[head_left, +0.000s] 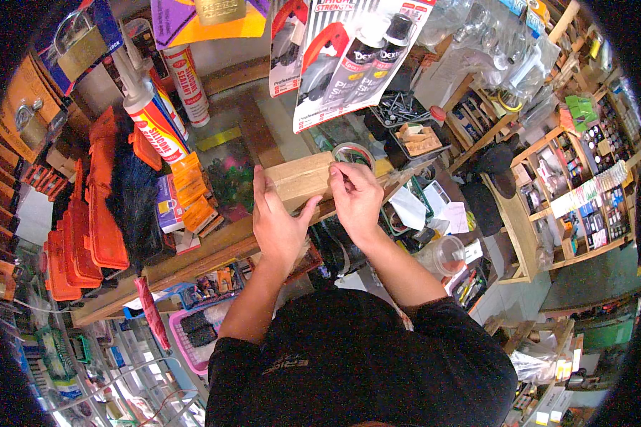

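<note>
Nearest the body, a clear plastic cup (445,255) stands to the right of the right forearm, and a pink basket (192,334) with dark pieces in it sits low on the left. Above these, the left hand (278,220) is closed on the near left end of a small cardboard box (305,179), thumb lying along its front edge, grasping it. The right hand (356,196) presses on the box's right end, fingertips curled at its top edge; whether it truly clamps the box I cannot tell. The box rests at the edge of the wooden bench (214,249), held over it. Just beyond the right hand's fingers a roll of clear tape (354,152) lies touching the box. To the left hang orange packets (92,213) and sealant tubes (153,117). Farther back, a black tray (399,108) holds loose screws, and beside it another tray (420,140) holds small wooden pieces. Carded packages (349,57) dangle above.
</note>
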{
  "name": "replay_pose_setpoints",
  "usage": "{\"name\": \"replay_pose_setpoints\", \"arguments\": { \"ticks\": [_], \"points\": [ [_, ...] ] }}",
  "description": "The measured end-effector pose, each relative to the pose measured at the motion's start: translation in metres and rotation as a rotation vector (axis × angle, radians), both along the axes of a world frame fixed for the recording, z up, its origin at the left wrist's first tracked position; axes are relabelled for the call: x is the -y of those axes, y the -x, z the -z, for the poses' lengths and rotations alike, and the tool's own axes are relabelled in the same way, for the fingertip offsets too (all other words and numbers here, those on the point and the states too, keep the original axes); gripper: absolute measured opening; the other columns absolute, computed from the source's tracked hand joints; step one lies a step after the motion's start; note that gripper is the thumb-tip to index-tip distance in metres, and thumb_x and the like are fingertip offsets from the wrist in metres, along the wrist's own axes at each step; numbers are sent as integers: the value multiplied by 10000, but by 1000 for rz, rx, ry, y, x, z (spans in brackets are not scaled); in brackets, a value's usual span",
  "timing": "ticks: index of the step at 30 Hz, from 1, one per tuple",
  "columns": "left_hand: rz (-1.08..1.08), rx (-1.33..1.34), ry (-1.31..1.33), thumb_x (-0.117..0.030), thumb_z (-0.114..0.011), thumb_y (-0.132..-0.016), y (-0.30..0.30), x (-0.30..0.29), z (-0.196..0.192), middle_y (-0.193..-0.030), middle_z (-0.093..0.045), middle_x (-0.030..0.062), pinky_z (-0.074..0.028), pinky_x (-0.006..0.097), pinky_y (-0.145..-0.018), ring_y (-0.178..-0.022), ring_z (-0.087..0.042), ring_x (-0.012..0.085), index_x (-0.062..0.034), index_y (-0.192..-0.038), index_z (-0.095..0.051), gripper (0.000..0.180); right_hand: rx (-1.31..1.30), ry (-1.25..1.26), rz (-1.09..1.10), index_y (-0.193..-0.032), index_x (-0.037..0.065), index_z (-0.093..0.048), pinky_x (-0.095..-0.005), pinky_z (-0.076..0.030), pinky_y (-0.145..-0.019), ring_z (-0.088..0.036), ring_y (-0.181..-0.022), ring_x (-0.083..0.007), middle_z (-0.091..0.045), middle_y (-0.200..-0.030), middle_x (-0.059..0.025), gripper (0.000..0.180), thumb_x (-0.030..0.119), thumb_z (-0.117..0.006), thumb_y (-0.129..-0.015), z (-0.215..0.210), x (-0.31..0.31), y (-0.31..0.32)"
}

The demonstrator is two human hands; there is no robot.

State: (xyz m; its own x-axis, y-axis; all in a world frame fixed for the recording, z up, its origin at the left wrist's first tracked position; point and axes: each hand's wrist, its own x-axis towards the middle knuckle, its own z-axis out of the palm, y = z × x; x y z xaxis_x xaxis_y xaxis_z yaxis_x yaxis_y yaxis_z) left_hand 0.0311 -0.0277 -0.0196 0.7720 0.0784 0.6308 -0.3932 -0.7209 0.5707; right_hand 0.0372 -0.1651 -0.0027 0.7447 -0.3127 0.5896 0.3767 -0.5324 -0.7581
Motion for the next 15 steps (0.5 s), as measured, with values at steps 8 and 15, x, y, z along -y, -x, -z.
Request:
{"name": "replay_pose_setpoints", "arguments": {
  "ticks": [8,15],
  "points": [
    [-29,12,-13,-329,-826,-650,1,2,-2,-1403,-355,227,-461,432,-928,-1179,-482,404,55,-1248,-364,848,5,281,19,-1077,65,-654,-370,-468,-852,-502,-1097,-326,-502,-1184,-182,298,172,-666,-800,8,4,15],
    [-64,40,-83,-377,-821,-643,-1,1,2,-1406,-378,183,-491,429,-877,-1134,-520,391,76,-1177,-406,814,-27,293,-100,-1125,79,-630,-420,-420,-925,-403,-1181,-364,-429,-1249,-188,386,198,-695,-763,-2,13,26]
  ]
}}
